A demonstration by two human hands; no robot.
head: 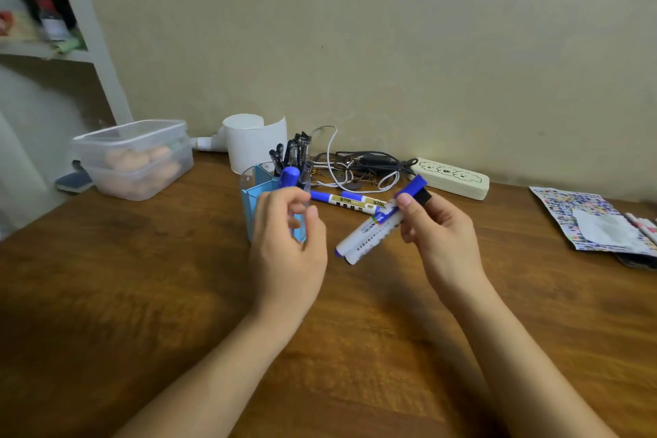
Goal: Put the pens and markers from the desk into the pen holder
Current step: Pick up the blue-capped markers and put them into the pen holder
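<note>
While right hand (432, 224) grips 2 markers (373, 231), left hand (288, 235) curled, maybe empty, 2 markers on desk (346, 201), 1 pen holder (250, 195).

Clear tub (133, 156) at desk's left, paper roll (254, 142) w/ cables (359, 167) & power strip (451, 178) along wall.

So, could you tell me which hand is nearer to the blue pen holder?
Left. The left hand is right in front of the pen holder, overlapping it; the right hand is off to its right, gripping two markers.
</note>
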